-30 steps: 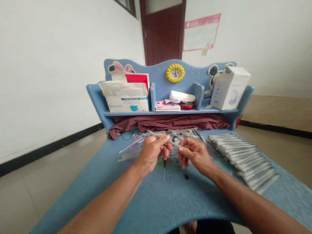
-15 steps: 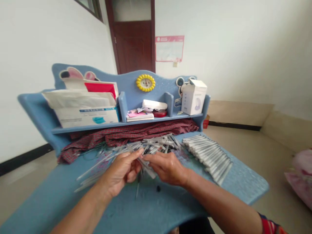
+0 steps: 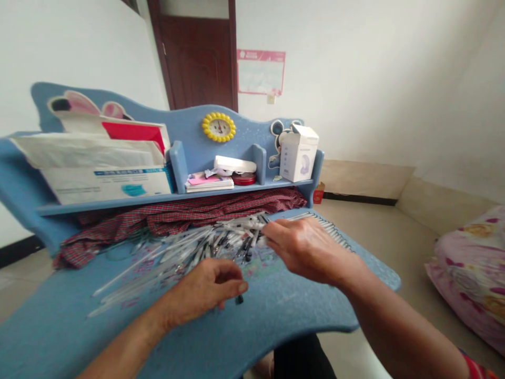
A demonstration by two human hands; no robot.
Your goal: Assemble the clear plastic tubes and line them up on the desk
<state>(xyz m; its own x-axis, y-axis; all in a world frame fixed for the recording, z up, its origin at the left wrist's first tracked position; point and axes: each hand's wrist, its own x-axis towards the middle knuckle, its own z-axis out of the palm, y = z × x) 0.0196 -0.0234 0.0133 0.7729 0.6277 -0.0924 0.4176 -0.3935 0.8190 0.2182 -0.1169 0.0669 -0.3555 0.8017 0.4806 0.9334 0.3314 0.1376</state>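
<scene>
My left hand (image 3: pixel 213 287) is over the front of the blue desk, fingers curled in and thumb laid across; whatever they hold is hidden. Just beneath the thumb tip shows a small black piece (image 3: pixel 239 299), like a pen cap. My right hand (image 3: pixel 303 245) reaches to the right end of a loose pile of clear and black pen parts (image 3: pixel 236 231), fingertips pinched together at its edge. I cannot make out what is between them. Long clear tubes (image 3: pixel 130 289) spread to the left of the pile. Partly behind my right hand lies a row of pens (image 3: pixel 331 229).
A blue shelf (image 3: pixel 118 202) runs along the back of the desk (image 3: pixel 284 310). It bears a mask box (image 3: pixel 110 181), papers (image 3: pixel 209 184), a red tin (image 3: pixel 244 179) and a white box (image 3: pixel 299 155). Checked cloth (image 3: pixel 173 213) lies bunched beneath it.
My hands have parted: the right has moved right to the pile's edge, taking its clear pieces out of sight. The left has turned and lowered. The view has swung to the right.
</scene>
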